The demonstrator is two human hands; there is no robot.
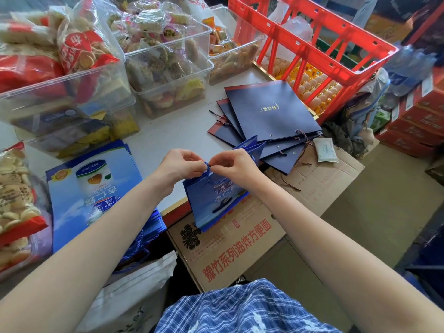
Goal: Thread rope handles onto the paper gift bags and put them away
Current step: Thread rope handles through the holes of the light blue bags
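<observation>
Cluttered shop table, hands pinching blue rope, blue gift bag

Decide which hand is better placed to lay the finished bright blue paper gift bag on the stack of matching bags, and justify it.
Probably the left hand. Both hands pinch the blue rope handle above the bright blue paper gift bag, but the stack of matching bags lies on the left side; the right hand would cross over.
</observation>
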